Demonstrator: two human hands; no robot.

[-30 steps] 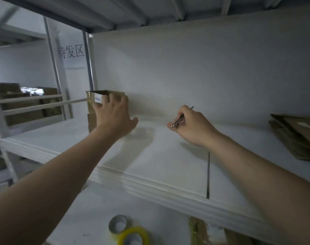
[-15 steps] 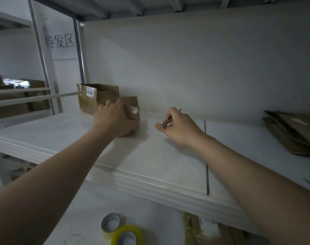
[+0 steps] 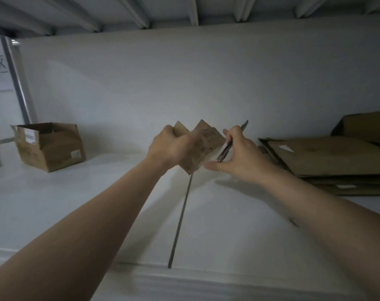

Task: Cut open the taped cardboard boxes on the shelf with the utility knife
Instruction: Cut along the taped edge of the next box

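My left hand [image 3: 169,147] grips a small brown cardboard box [image 3: 203,146] and holds it tilted above the white shelf [image 3: 98,209], near the middle. Two of its flaps stick up at the top. My right hand [image 3: 239,157] is right beside the box, holding a thin grey utility knife [image 3: 230,142] between its fingers, with the thumb stretched out under the box's right corner. The knife points up and to the right, its lower end close to the box's right side. My left fingers hide part of the box.
A larger open cardboard box [image 3: 49,146] stands at the back left of the shelf. A stack of flattened cartons [image 3: 328,161] lies at the right. A dark seam [image 3: 180,216] runs across the shelf board, and the upper shelf's beams hang overhead.
My left hand has lifted the small box off the shelf and carried it right, away from the larger box. My right hand with the knife has closed in on it. The view has swung right.
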